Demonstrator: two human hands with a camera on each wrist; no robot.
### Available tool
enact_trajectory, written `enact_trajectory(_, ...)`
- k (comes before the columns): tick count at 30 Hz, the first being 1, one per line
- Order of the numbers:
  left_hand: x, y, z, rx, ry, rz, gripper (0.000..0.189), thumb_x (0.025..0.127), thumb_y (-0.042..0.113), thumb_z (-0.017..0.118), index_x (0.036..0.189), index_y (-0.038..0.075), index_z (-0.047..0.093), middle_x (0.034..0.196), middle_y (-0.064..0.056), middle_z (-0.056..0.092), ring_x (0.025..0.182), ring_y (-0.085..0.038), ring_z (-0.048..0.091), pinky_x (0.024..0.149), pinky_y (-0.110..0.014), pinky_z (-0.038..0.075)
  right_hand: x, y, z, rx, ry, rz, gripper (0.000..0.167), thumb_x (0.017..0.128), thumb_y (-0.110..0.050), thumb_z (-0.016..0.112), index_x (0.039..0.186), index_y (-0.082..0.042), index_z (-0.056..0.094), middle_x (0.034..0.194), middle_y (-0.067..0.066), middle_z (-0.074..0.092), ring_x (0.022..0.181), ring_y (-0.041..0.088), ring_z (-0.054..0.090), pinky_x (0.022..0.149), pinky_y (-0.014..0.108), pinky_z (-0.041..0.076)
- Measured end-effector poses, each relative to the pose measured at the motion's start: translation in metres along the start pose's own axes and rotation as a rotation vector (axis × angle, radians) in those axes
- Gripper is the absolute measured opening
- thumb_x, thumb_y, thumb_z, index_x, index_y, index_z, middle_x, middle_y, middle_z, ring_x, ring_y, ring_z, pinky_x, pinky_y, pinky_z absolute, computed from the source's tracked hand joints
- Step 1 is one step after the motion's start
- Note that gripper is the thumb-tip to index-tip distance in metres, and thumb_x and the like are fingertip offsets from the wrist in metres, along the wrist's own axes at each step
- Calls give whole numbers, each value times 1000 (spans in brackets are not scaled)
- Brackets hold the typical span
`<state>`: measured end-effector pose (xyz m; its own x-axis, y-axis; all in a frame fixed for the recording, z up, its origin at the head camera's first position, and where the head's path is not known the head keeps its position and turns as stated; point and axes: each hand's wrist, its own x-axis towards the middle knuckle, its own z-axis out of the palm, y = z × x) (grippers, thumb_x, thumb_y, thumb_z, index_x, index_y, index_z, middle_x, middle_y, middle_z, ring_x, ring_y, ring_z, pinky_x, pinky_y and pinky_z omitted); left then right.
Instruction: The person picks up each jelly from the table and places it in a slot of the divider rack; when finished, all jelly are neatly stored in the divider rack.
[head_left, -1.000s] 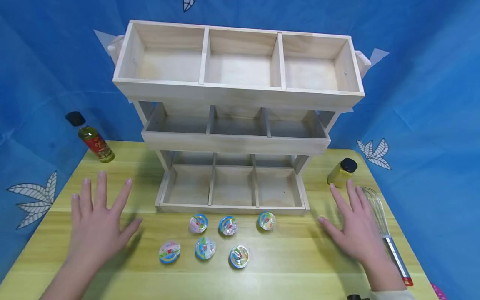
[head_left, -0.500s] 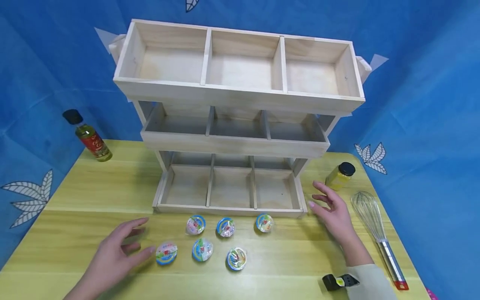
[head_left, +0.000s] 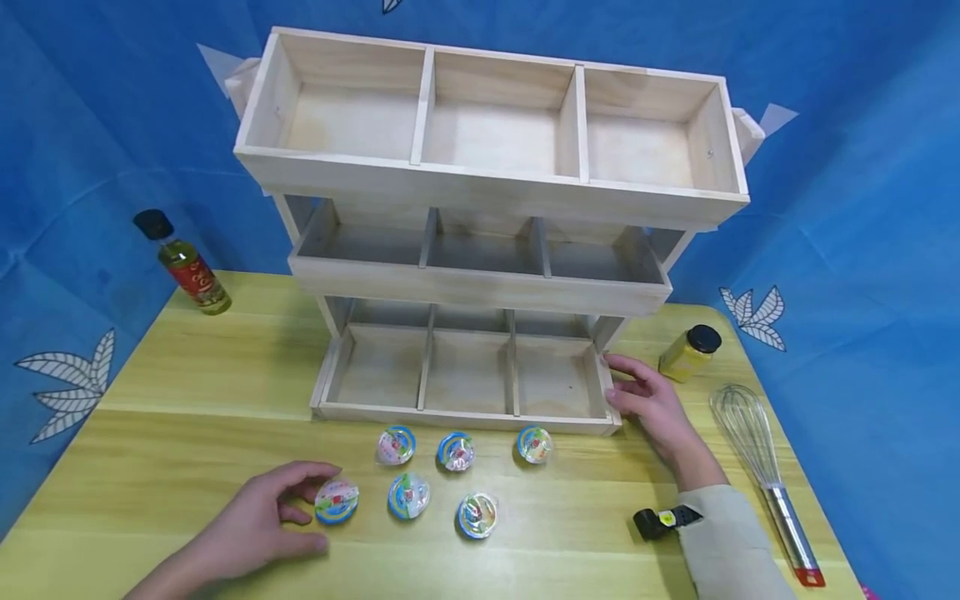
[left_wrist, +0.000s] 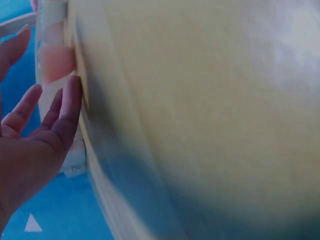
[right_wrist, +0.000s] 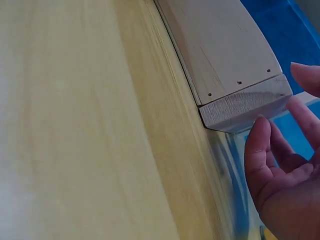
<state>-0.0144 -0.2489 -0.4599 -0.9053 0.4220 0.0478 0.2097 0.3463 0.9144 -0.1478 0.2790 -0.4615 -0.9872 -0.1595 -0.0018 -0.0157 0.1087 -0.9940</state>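
My left hand (head_left: pixel 251 521) is at the leftmost small jelly cup (head_left: pixel 337 500), its fingers and thumb spread about the near-left side of the cup; whether they touch cannot be told. In the left wrist view the fingers (left_wrist: pixel 67 115) are loosely bent. My right hand (head_left: pixel 660 417) is at the lower right side of the three-tier wooden shelf (head_left: pixel 465 414), fingertips at its bottom tray. The right wrist view has the relaxed fingers (right_wrist: pixel 257 150) beside the shelf's corner (right_wrist: pixel 245 105). Several more jelly cups, such as one middle cup (head_left: pixel 408 497), lie before the shelf.
An oil bottle (head_left: pixel 197 279) with a black cap stands at the back left. To the right are a yellow jar (head_left: pixel 686 358) with a black lid and a whisk (head_left: pixel 765 475). A black strap-like item (head_left: pixel 663 521) is by the right sleeve. Blue cloth surrounds the table.
My left hand has lowered and moved right to the leftmost cup, its spread fingers bending. My right hand has moved left from beside the whisk to the shelf's lower right side.
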Motion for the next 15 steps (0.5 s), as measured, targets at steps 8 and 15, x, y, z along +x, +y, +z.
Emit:
enact_trajectory(8,3,-3,8,107,50,67,62,69,13,93,123,6,64,98,1,64,77,-13,60,62,-28,56,7,7,1,27,-25,43,56,88,5,70,140,7,50,131,13,53,104,17,62,77,29,57)
enact_trajectory(15,6,-1,14,172,72,42,53,72,21,91,118,11,68,99,7,67,70,-9,59,60,-26,53,7,5,-3,-8,-38,70,56,89,3,70,140,6,50,131,14,52,103,16,63,77,31,58)
